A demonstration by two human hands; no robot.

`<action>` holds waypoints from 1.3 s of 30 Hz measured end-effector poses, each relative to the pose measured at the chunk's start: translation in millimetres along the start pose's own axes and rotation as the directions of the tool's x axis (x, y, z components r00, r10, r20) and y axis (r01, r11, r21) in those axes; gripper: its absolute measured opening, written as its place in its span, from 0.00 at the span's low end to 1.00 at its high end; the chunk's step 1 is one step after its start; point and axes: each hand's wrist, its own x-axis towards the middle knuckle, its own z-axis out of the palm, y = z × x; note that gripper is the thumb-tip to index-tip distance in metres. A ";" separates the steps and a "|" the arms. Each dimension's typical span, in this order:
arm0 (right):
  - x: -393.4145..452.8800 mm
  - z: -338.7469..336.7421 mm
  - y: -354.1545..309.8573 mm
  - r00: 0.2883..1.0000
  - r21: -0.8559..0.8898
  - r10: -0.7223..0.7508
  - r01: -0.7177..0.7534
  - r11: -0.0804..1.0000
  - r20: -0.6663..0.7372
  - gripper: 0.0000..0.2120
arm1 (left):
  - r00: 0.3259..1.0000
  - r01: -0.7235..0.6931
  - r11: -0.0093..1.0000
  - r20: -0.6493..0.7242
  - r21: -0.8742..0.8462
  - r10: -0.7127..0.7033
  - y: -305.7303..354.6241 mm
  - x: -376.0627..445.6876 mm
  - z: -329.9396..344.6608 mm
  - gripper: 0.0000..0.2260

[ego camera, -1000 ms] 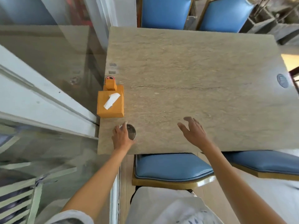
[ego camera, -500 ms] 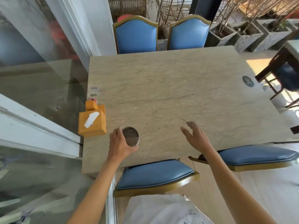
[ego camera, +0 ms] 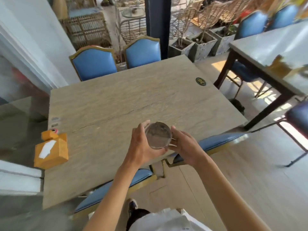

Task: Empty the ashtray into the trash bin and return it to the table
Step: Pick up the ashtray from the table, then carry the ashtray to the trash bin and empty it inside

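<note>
The ashtray [ego camera: 158, 137] is round and grey, and it is held up above the near edge of the table [ego camera: 126, 104], between the two hands. Its inside looks dusty and dark, but the picture is a little blurred, so what lies in it cannot be told. The left hand [ego camera: 143, 147] grips it from the left side and from below, with the fingers curled around the rim and the thumb against the near part. The right hand [ego camera: 181, 144] touches the right side of the ashtray, with the fingers bent and close together along its wall. Both forearms are bare and come from the bottom of the view. On the left part of the table, near its edge, stands an orange tissue box [ego camera: 51, 150] with a white tissue showing at the top, and a smaller orange thing is just behind it. Near the far right corner of the table there is a small dark oval badge [ego camera: 200, 81]. Two blue chairs [ego camera: 116, 60] stand at the far side, and blue seats [ego camera: 218, 140] are pushed under the near side. A second table [ego camera: 270, 47] is at the right, well apart.
</note>
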 end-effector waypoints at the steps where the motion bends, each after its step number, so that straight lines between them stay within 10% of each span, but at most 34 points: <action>1: -6.2 -11.8 -1.4 1.000 0.056 0.005 -0.004 0.998 -0.018 0.19 | 1.000 -0.017 1.000 0.016 -0.018 0.018 12.3 0.0 11.9 0.51; 21: -58.9 -232.4 -37.2 0.974 0.612 -0.011 0.151 0.777 -0.226 0.32 | 0.821 -0.163 0.960 0.509 -0.227 0.260 151.5 84.0 200.4 0.64; 30: -24.6 -360.4 -80.6 0.898 0.589 0.058 0.237 0.772 -0.436 0.36 | 0.735 -0.075 0.974 0.648 -0.215 0.200 154.0 194.0 302.0 0.38; 39: -0.5 -447.1 -101.5 0.882 0.701 0.125 0.267 0.661 -0.454 0.37 | 0.653 -0.125 0.986 0.739 -0.110 0.165 169.6 263.3 384.8 0.32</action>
